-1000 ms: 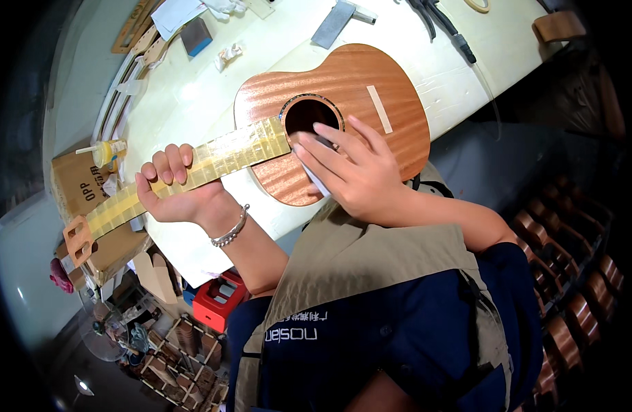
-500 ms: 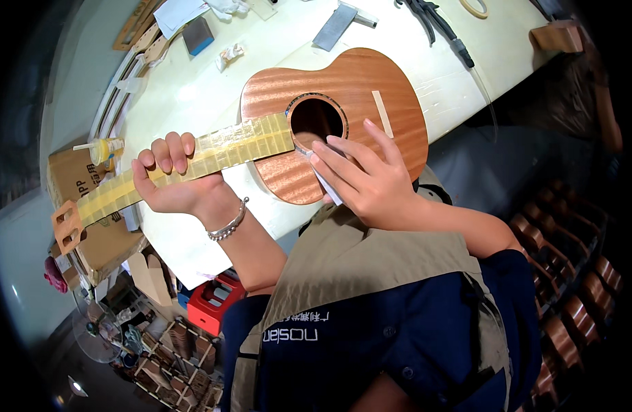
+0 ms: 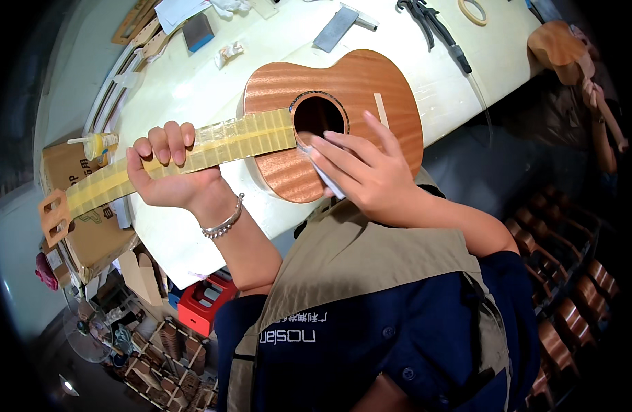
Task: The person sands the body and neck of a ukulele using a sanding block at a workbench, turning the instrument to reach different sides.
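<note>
A small reddish-brown guitar-shaped instrument (image 3: 357,89) lies across my lap and the edge of a white workbench (image 3: 192,89). Its neck (image 3: 213,141) is wrapped in yellowish tape and ends in a slotted headstock (image 3: 55,216) at the left. My left hand (image 3: 168,172) is closed around the neck, a bracelet on the wrist. My right hand (image 3: 371,175) presses a small whitish pad (image 3: 323,175) flat against the body just below the round sound hole (image 3: 319,117). A strip of pale tape (image 3: 382,110) sits on the body to the right of the hole.
On the bench lie a grey flat block (image 3: 336,27), black pliers (image 3: 429,20), a tape roll (image 3: 475,10) and a blue-topped block (image 3: 198,31). A glue bottle (image 3: 96,144) stands on a cardboard box (image 3: 89,226). A red box (image 3: 206,302) sits on the floor. Another instrument (image 3: 563,44) rests at right.
The instrument has shifted slightly, its headstock dropping lower at the left. My right hand has slid a little along the body below the sound hole. My left hand keeps its grip.
</note>
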Demonstrator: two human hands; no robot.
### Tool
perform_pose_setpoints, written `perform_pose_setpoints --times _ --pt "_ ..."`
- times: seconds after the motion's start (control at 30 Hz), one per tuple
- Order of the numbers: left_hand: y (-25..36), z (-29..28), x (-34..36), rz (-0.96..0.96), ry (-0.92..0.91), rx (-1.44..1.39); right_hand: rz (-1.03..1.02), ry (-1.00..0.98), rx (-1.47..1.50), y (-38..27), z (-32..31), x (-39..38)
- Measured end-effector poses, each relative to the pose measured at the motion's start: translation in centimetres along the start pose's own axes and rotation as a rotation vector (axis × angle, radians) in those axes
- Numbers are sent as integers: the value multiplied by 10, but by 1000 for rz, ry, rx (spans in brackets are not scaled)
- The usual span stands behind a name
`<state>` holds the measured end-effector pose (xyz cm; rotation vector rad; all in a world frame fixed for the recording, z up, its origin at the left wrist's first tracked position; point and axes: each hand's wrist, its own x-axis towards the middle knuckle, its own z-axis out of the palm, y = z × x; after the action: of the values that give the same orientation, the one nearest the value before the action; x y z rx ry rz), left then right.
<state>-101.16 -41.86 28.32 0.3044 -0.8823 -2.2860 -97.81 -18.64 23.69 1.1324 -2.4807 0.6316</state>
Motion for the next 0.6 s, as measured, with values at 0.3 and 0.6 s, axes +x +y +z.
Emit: perform_pose_setpoints --times 0.3,0.6 --pt "1 2 -1 -3 19 3 -31 -24 -14 5 -1 -12" --pt "1 -3 2 -20 -15 -14 -28 -32 -26 6 -2 -14"
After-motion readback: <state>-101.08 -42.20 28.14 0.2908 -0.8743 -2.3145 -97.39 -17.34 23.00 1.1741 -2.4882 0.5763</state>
